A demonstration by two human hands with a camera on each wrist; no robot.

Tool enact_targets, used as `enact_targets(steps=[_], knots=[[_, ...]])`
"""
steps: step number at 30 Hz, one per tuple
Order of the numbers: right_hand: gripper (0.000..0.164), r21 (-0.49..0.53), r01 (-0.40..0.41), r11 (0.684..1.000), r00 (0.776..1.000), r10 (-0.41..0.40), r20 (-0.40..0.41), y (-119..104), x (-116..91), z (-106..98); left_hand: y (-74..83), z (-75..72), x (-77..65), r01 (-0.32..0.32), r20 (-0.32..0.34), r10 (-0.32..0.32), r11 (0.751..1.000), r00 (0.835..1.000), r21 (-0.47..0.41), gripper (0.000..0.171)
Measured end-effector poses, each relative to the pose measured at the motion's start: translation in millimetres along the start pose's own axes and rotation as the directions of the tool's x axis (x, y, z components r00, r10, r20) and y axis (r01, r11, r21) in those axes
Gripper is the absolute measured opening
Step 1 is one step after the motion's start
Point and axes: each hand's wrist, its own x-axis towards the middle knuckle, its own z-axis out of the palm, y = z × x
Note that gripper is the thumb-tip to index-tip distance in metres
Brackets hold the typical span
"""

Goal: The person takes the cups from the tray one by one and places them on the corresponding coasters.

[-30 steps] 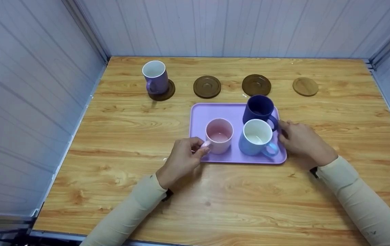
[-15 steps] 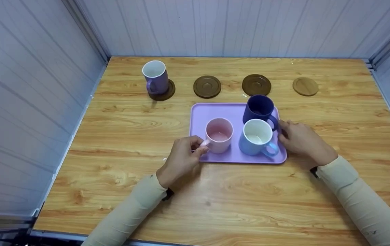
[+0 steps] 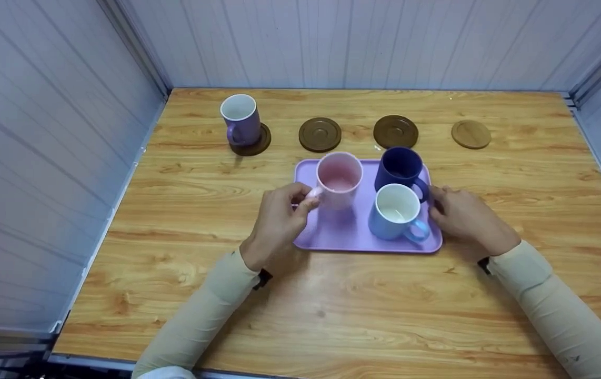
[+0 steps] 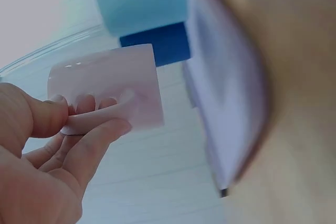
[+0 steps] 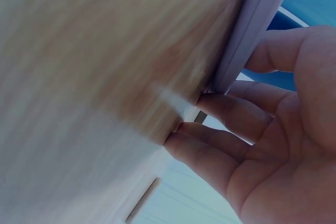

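My left hand (image 3: 279, 218) pinches the handle of a pink mug (image 3: 340, 184), thumb on one side and fingers on the other. In the left wrist view the pink mug (image 4: 105, 82) is lifted clear of the lilac tray (image 4: 226, 87). My right hand (image 3: 463, 216) holds the right edge of that tray (image 3: 342, 231). In the right wrist view its thumb lies over the rim while the fingertips (image 5: 178, 140) reach down outside it to the table. A navy mug (image 3: 400, 171) and, in front of it, a light blue mug (image 3: 387, 221) stand on the tray's right half.
Behind the tray, two dark round coasters (image 3: 320, 135) and a lighter wooden coaster (image 3: 471, 134) lie in a row. At the row's left end a purple mug (image 3: 243, 126) stands on another dark coaster (image 3: 258, 146). Pale panels wall the wooden table (image 3: 363, 316) at the back and sides.
My left hand has raised the pink mug off the tray and moved it away from me, towards the tray's back edge. My right hand stays at the tray's right edge.
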Motion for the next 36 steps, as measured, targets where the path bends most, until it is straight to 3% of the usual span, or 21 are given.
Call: enact_targets(steps=[7, 20, 29, 36], knots=[[0.009, -0.008, 0.025, 1.0, 0.999, -0.025, -0.044, 0, 1, 0, 19.5, -10.6, 24.5, -0.041, -0.114, 0.043, 0.999, 0.993, 0.027, 0.007], [0.011, -0.002, 0.027, 1.0, 1.0, -0.027, -0.015, 2, 2, -1, 38.8, -17.4, 69.7, 0.006, -0.266, 0.006, 0.999, 0.964, 0.043, 0.013], [0.013, 0.025, 0.0, 1.0, 0.998, -0.002, 0.067, 3, 4, -7, 35.6, -16.1, 98.0, 0.079, -0.343, -0.062, 0.996, 0.937, 0.037, 0.016], [0.006, 0.041, 0.02, 0.999, 0.999, -0.022, 0.035, 3, 3, -7, 25.1, -5.4, 118.0, 0.103, -0.414, -0.082, 0.994, 0.907, 0.03, 0.013]])
